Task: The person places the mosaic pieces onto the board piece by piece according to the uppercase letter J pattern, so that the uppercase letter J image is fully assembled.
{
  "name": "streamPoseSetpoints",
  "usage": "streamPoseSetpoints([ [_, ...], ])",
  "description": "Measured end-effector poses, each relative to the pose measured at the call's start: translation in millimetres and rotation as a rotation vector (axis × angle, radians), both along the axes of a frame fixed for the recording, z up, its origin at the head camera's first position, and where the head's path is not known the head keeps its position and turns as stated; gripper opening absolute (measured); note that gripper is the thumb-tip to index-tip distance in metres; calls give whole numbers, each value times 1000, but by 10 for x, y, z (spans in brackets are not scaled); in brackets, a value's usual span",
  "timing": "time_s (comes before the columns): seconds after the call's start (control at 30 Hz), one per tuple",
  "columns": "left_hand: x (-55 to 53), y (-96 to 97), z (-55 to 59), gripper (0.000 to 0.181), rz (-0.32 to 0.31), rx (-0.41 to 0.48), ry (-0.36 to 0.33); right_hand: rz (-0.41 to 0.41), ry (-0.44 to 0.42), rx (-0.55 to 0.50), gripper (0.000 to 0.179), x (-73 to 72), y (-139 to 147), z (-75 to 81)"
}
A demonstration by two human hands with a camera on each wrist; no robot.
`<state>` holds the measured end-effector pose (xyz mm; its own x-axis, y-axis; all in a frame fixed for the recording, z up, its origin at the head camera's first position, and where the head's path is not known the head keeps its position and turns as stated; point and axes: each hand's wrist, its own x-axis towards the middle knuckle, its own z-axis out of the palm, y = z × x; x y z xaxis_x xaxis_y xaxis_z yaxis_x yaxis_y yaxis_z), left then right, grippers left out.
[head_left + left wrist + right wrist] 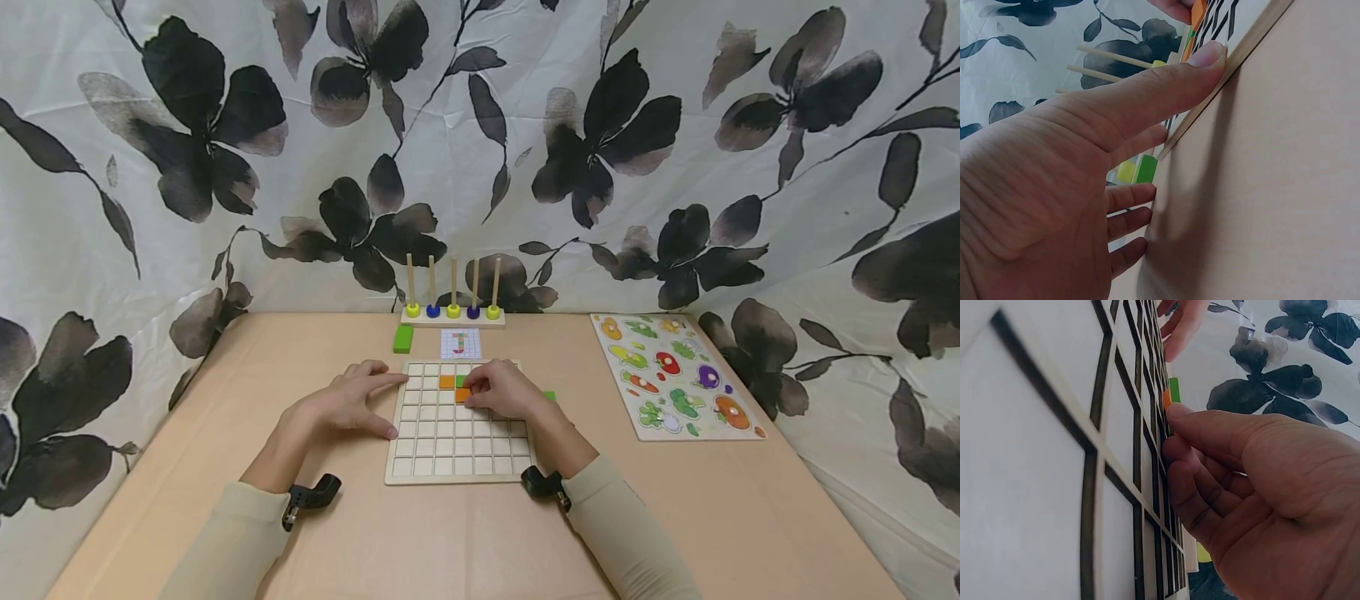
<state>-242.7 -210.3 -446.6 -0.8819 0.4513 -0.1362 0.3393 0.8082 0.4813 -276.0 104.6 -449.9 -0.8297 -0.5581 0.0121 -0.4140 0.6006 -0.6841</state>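
Note:
A pale wooden grid board [423, 446] lies on the table between both hands. My left hand [348, 400] rests at its left side, index finger and thumb spread along the edge; in the left wrist view the thumb [1166, 94] presses the rim. On the board's upper half my right hand [504, 390] pinches an orange square tile [462, 396] with thumb and fingertips, the other fingers curled. A green tile [461, 381] lies just above it, partly covered by the fingers. Left of the green one sits another orange tile [447, 382].
Behind the board lies a gridded pattern card [460, 343], with a green block [402, 338] beside it. A peg stand [453, 317] with coloured rings stands at the back edge. More green [551, 395] shows behind the right wrist. A vegetable puzzle board [678, 379] lies at right.

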Motion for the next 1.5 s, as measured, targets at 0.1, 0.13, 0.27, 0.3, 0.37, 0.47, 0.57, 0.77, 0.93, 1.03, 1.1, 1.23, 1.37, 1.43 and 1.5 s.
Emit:
streamPoseSetpoints([
  [0.1,2,7,10,96,0,-2,1,-6,-3,5,21,2,-2,0],
  [0.13,3,9,14,96,0,-3,2,-7,-4,5,21,1,-1,-1],
  [0.27,7,14,30,96,-1,-3,5,-12,-7,1,21,-1,1,1],
  [0.3,8,14,32,96,-2,-3,6,-13,-8,-1,21,-1,2,1],
  [0.37,7,14,34,96,-3,-3,8,-15,-12,-5,21,1,2,2],
  [0.47,2,12,29,96,-4,-3,10,-14,-19,-13,21,-3,3,-6],
  [0.57,-3,13,24,96,-1,-2,5,-15,-26,-23,22,-5,5,-10],
  [0.77,-8,10,6,96,0,2,4,-7,-26,-34,23,-2,16,1],
  [0.93,-10,11,-11,96,7,2,-4,-7,-27,-65,28,23,44,95],
  [1.03,-13,6,-18,96,9,2,-4,-9,-6,-90,30,45,71,188],
  [1.1,-14,2,-20,96,6,1,0,-13,12,-96,31,62,91,249],
  [1.23,-11,-6,-19,96,2,1,7,-20,47,-103,31,98,134,344],
  [1.37,-3,-6,-15,96,2,4,8,-27,62,-113,29,119,176,388],
  [1.43,2,-2,-10,96,1,4,7,-27,62,-116,28,124,194,401],
  [1.5,0,6,-3,96,5,4,2,-31,59,-115,29,129,214,418],
])
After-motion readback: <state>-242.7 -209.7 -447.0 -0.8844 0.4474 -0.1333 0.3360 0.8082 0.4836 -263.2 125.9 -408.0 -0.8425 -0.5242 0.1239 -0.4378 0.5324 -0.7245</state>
